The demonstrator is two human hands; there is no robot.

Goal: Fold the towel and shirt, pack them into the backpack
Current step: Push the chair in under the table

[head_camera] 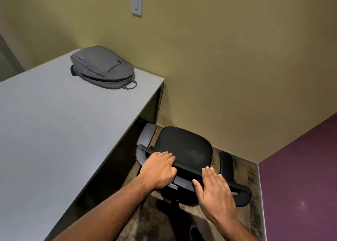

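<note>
A grey backpack [103, 67] lies flat and zipped at the far corner of the grey table [54, 122], its carry loop pointing toward the table's right edge. No towel or shirt shows in the head view. My left hand [158, 169] grips the top edge of a black office chair's backrest [184, 146], fingers curled over it. My right hand [215, 191] hovers with straight fingers over the right part of that top edge, just touching or barely above it.
The black chair stands between the table's right side and the yellow wall, its armrests [227, 165] sticking out on both sides. A purple wall [300, 167] closes the right. A white light switch [136, 3] is on the yellow wall. Dark patterned carpet [158, 213] lies below.
</note>
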